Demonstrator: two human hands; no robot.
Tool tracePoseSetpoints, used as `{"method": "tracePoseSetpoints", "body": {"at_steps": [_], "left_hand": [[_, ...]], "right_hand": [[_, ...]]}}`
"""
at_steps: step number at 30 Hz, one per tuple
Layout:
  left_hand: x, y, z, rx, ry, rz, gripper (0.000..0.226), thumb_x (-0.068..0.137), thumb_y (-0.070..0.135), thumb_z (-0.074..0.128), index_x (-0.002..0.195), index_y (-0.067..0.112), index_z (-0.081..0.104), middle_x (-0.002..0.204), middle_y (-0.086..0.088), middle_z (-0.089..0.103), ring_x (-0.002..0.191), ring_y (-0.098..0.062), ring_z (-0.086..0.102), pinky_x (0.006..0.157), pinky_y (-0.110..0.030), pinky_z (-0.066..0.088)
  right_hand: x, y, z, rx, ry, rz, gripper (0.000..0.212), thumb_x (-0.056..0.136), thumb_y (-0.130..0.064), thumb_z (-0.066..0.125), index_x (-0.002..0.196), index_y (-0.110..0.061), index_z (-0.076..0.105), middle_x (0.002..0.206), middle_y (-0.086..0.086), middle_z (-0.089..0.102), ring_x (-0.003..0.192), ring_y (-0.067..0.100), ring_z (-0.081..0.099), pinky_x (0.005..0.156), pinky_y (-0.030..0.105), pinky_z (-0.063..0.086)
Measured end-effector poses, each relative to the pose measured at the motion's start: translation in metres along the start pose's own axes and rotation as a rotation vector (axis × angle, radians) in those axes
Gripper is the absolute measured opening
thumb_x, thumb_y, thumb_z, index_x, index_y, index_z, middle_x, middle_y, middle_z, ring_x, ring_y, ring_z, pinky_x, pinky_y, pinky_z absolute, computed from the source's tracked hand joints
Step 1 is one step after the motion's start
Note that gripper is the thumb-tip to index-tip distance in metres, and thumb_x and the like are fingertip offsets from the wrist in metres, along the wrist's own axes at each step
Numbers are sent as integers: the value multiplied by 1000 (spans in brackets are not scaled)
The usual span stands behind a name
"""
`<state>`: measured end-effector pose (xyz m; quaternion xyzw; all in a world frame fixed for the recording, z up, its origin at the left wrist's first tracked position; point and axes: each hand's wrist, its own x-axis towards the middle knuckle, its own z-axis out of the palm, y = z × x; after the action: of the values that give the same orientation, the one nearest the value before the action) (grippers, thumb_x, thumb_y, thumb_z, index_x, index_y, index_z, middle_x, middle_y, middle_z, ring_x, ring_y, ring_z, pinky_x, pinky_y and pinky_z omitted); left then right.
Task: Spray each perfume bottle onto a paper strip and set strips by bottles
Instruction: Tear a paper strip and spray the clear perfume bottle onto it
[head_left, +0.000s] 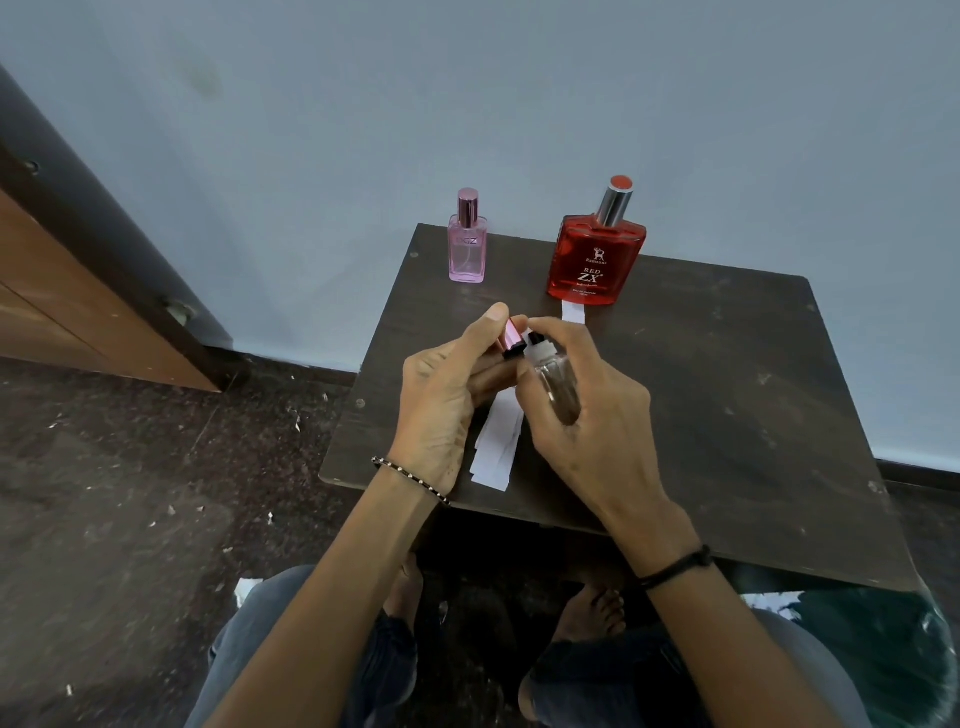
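Cap off — nozzle exposed for spraying.
Left hand (441, 395) pinches pink cap (511, 340); right hand (582, 410) grips clear bottle (558, 387) above paper strips (496, 447).

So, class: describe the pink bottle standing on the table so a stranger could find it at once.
Start at the dark table by the blue wall. Along its far edge stand two capped bottles. The pink bottle is the left one, slimmer and paler than the red bottle.

The red bottle (596, 260) at the far right of the counter (727, 395) bears a crest with an "R", then "RED" and "ZX" in white; the finer lines beneath are too small to read. The pink bottle (467, 249) at far left carries a faint mark resembling "GZ".
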<state>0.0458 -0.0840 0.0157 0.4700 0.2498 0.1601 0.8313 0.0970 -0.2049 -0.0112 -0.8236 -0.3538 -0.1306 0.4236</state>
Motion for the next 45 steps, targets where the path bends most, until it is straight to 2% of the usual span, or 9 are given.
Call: {"method": "tracePoseSetpoints", "body": {"at_steps": [4,8,13,16,20,25,31,37,45], "left_hand": [[2,0,-4,9,-13,-12,23,94,26,66,85,10,81,96,-12,80,90,-23,77,78,-27,59],[3,1,-6,28,6,-21,24,94,27,65,89,8,79,95,-12,80,86,-22,77,75,-27,59],[2,-1,-4,49,-11,-6,27,94,27,66,98,3,78,102,-14,79,97,-26,76,87,-32,59],[2,-2,-3,41,1,3,27,94,25,66,99,1,77,102,-15,79,97,-27,76,93,-36,58],[1,-1,-3,46,-3,5,28,94,23,64,103,0,76,103,-14,79,98,-27,76,94,-37,58],[1,0,-3,50,-17,18,22,94,24,65,91,7,79,98,-11,80,91,-21,77,85,-31,59],[1,0,-5,32,-51,-5,23,94,24,65,86,9,81,97,-13,79,83,-18,74,74,-23,58],[1,1,-6,-25,-69,-34,25,95,23,65,81,9,80,93,-20,73,64,-12,67,74,-27,58],[2,3,-4,-48,-32,-40,27,95,22,63,79,12,82,93,-12,80,81,-21,72,68,-23,60]], "right_hand": [[-5,5,6,-223,-74,-4,49,99,-44,42,142,-22,51,95,0,68,66,15,61,55,36,56],[-5,6,10,-369,-93,-53,49,101,-42,42,145,-21,52,87,0,62,53,16,53,42,27,43],[-5,4,5,-132,-45,44,41,101,-36,53,139,-22,54,90,-2,67,66,12,60,57,32,55],[-5,4,2,-36,40,72,36,100,-28,62,134,-18,57,80,-10,60,63,3,54,60,25,52],[-3,7,0,-41,74,68,40,98,-29,66,135,-15,58,86,-16,54,66,-9,48,65,13,46],[-2,5,1,-46,15,23,41,98,-40,62,133,-20,55,84,-9,60,65,5,56,61,28,56],[-1,3,5,-64,-64,42,40,100,-49,54,132,-28,46,94,-1,70,72,12,64,62,36,58],[-3,8,12,-187,-56,56,43,100,-38,62,138,-20,53,84,1,67,63,17,62,54,38,56],[-4,7,10,-227,-21,67,47,97,-54,55,136,-33,39,89,-1,67,63,16,63,52,38,57]]}}
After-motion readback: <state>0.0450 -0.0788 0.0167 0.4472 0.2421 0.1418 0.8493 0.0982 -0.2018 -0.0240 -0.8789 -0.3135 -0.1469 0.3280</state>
